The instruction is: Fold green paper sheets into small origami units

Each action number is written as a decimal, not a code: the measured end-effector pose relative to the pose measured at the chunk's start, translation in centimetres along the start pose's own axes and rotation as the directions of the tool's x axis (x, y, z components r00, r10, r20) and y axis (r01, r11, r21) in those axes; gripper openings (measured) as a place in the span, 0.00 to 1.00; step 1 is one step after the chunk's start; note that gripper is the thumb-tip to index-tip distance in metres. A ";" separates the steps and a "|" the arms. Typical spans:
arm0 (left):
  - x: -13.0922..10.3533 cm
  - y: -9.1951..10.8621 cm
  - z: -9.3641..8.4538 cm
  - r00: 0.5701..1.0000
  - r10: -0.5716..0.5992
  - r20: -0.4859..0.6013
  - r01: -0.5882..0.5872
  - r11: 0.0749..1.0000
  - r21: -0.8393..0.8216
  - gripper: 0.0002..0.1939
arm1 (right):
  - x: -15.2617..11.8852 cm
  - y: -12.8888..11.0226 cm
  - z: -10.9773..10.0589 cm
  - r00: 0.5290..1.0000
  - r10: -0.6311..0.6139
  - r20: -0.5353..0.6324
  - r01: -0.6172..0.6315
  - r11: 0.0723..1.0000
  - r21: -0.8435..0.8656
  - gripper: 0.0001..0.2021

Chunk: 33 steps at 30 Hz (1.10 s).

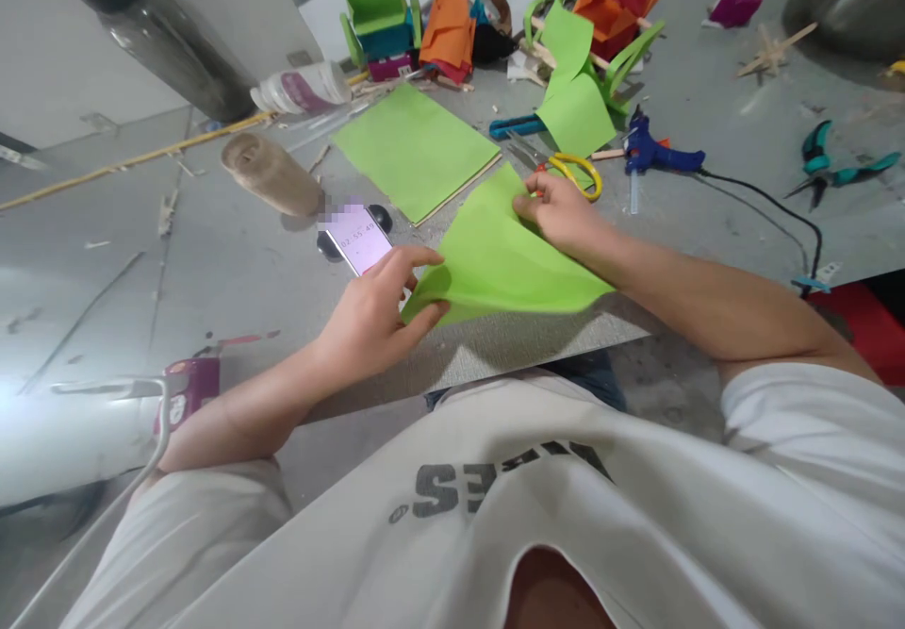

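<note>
"Green sheet (487,261): where is it, and which step is this?"

"It bows above the near edge of the grey counter (233,280). The right hand (569,219) has fingers clamped on its far edge; the left hand (374,313) has thumb and forefinger apart at its left corner, firmness unclear. They seem to be bending or positioning it; the next move calls for even support."

"And around it?"

"Phone (359,236) left, flat green panel (417,153) beyond, glue gun (657,150) right, dark bottle (170,44) far left."
</note>
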<state>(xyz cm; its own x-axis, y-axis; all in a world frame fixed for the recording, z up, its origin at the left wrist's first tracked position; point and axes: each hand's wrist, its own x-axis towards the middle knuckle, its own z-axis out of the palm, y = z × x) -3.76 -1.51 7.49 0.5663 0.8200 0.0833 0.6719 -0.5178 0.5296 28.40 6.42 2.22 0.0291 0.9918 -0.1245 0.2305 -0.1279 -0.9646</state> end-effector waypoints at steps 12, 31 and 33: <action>3.1 -2.0 0.3 0.858 -0.234 0.457 0.207 0.972 0.110 0.26 | 0.8 -0.1 -2.1 0.862 0.080 0.500 -0.028 0.993 -0.112 0.24; 0.0 -1.9 8.5 0.927 0.265 0.264 -0.344 0.882 0.323 0.20 | -0.7 -0.3 -0.7 0.903 -0.056 0.425 0.278 0.832 -0.480 0.10; -0.1 -2.1 8.7 0.929 0.272 0.251 -0.344 0.884 0.316 0.23 | 0.1 -0.7 -1.7 0.942 -0.127 0.310 0.279 0.810 -0.516 0.07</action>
<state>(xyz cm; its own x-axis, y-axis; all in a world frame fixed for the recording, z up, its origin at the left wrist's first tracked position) -1.03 -2.63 -0.95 0.8288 0.5595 0.0093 0.5497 -0.8173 0.1729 29.94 6.61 3.31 -0.3031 0.9506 -0.0663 0.6965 0.1735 -0.6962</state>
